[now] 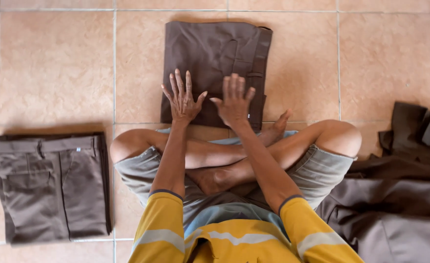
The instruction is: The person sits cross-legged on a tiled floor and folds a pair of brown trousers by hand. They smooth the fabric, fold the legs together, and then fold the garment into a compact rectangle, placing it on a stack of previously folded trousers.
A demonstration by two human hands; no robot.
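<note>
I see my left hand (182, 99) and right hand (234, 101), fingers spread flat and gripping nothing, pressing the near edge of folded brown trousers (215, 53) on the tiled floor (54, 68) just beyond my crossed legs (234, 156).

Soft, even daylight; faint shadows fall above the folded trousers (214, 68) on the tiled floor (54, 68); focus is sharp throughout.

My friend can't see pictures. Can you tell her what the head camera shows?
Both hands, left hand and right hand, press flat on folded brown trousers on a tiled floor. The person sits cross-legged. A folded stack lies at left, an unfolded brown pile at right.
</note>
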